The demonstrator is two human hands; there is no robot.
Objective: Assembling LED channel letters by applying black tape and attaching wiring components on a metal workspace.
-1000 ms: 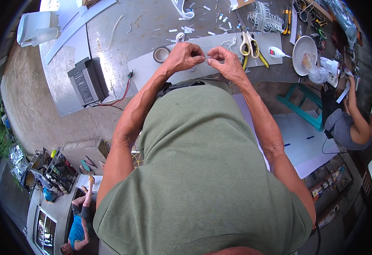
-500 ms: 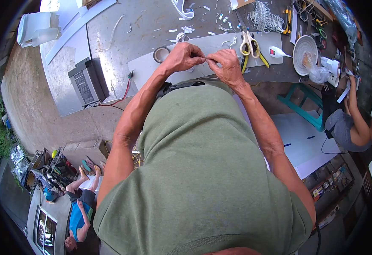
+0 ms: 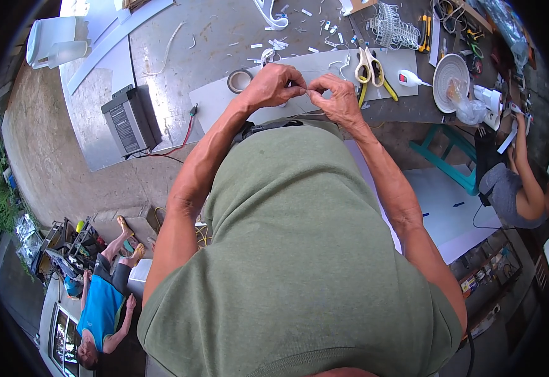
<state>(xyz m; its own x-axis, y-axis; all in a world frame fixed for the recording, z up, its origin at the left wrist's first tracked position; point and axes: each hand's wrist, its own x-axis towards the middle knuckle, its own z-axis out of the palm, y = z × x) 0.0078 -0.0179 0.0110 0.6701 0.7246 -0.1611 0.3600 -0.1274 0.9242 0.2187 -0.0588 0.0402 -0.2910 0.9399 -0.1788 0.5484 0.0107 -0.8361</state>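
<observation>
My left hand [image 3: 277, 86] and my right hand [image 3: 335, 98] meet over the front edge of the metal table, fingertips pinched almost together. Whatever sits between them is too small to make out. Beneath them lies a pale grey strip panel [image 3: 208, 97]. A roll of tape [image 3: 230, 76] rests just left of my left hand. Right of my right hand are scissors with cream handles [image 3: 368, 56] and a tool with yellow handles [image 3: 390, 90]. A thin white wire [image 3: 343, 63] curls on the panel behind my right hand.
Small white modules [image 3: 279, 44] are scattered at the back, near a tangled string of modules [image 3: 392, 28]. A white bottle [image 3: 406, 77] and a round plate [image 3: 442, 78] stand right. A grey box with leads [image 3: 129, 122] sits left. People [image 3: 102, 308] are lower left and far right; a green stool [image 3: 444, 151] is below.
My hands keep their pinch and shift barely to the right. At lower left, the person in the blue top has moved left and changed posture.
</observation>
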